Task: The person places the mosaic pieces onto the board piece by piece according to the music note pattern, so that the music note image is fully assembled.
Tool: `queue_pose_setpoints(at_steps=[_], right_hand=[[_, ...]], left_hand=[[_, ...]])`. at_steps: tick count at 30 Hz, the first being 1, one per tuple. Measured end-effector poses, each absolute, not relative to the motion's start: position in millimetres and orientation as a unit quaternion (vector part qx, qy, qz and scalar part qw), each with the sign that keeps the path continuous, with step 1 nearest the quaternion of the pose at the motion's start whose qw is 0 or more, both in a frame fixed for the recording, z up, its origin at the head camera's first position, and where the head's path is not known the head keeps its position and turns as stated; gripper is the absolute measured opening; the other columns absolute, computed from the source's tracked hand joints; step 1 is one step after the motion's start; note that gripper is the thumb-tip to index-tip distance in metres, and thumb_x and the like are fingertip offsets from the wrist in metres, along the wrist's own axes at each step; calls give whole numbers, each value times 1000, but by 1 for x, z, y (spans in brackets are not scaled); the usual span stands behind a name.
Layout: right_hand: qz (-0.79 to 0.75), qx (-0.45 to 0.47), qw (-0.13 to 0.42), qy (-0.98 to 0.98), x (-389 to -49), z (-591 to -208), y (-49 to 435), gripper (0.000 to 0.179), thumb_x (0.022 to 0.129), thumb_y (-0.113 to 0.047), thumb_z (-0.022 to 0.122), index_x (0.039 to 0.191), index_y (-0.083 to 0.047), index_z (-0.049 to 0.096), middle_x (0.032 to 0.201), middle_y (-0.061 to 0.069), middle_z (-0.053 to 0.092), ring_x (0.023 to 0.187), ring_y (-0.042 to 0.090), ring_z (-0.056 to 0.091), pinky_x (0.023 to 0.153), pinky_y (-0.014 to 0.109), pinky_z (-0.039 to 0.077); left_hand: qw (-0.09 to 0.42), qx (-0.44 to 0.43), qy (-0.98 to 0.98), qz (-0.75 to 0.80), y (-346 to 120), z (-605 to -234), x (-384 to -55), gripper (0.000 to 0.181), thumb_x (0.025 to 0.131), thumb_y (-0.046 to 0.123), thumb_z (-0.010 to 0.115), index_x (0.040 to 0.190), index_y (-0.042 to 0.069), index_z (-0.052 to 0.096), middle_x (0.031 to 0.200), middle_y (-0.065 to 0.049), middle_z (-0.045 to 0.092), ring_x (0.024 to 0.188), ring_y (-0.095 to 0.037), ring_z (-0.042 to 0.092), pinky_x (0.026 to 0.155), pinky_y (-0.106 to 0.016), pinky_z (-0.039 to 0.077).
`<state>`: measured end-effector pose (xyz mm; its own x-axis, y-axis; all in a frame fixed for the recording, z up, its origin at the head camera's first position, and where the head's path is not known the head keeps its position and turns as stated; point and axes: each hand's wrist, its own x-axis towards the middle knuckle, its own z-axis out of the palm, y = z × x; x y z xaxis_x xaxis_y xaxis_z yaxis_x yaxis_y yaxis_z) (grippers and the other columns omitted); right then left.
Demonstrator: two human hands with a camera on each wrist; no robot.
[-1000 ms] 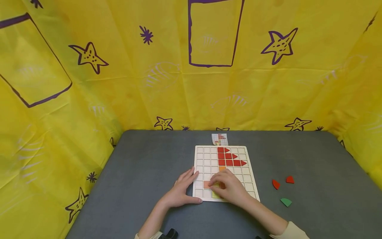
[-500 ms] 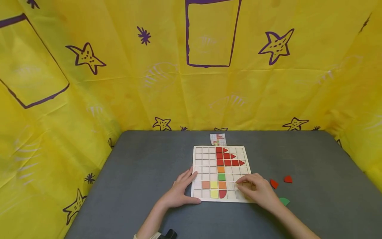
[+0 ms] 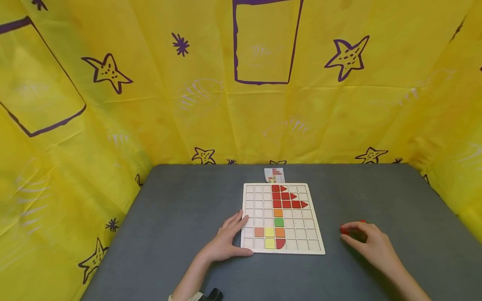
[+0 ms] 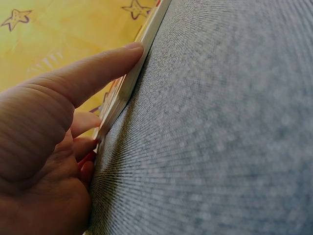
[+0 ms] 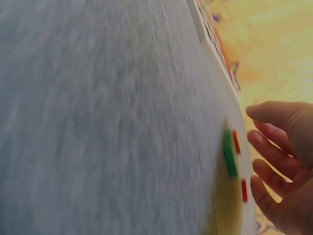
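A pale wooden grid board [image 3: 301, 234] lies on the table with coloured tiles in some of its squares, among them red rows with pointed ends [image 3: 287, 204], a green square [image 3: 279, 222] and a red quarter-circle [image 3: 280, 243]. My left hand [image 3: 226, 242] rests at its near left corner, the thumb along the front edge and straight fingers on the left edge. To the right of the board my right hand [image 3: 376, 248] hovers by a loose red piece [image 3: 344, 230], thumb and fingers apart. Another red piece [image 3: 362, 220] shows behind it. A green piece [image 5: 230, 153] appears only in the right wrist view.
A small printed pattern card [image 3: 274, 175] lies against the board's far edge. The grey table [image 3: 188, 200] is bordered at the back and left by a yellow cloth [image 3: 211, 117] with starfish drawings.
My right hand has moved from over the board's lower squares to the loose pieces at right, uncovering the tiles. The left hand has stayed at the board's corner.
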<state>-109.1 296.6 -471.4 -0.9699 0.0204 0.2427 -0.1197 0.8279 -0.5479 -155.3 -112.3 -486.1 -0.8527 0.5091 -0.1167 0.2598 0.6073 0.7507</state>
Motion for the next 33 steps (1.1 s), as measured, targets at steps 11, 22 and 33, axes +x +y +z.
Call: queue_pose_setpoints(at_steps=[11,22,33], right_hand=[[254,9,47,-966,-87,-475,323,30,71,-45,80,92,-28,69,84,-13,63,77,3,50,67,28,40],[254,57,61,-964,-87,-474,327,23,72,-32,82,91,-33,68,81,-19,59,77,-4,46,65,24,39],[274,115,146,-944,-96,-484,301,32,68,-22,85,94,-30,68,92,-15,64,85,-3,50,73,13,37]], left_hand=[[162,215,883,384,-112,-485,-156,98,73,45,78,151,16,27,161,-3,11,145,-30,9,106,-64,16],[162,213,885,382,-111,-486,-155,98,73,46,78,151,17,27,161,-3,11,146,-30,9,106,-64,16],[163,213,885,382,-111,-487,-155,98,73,45,78,151,17,26,161,-3,11,146,-30,8,106,-65,15]])
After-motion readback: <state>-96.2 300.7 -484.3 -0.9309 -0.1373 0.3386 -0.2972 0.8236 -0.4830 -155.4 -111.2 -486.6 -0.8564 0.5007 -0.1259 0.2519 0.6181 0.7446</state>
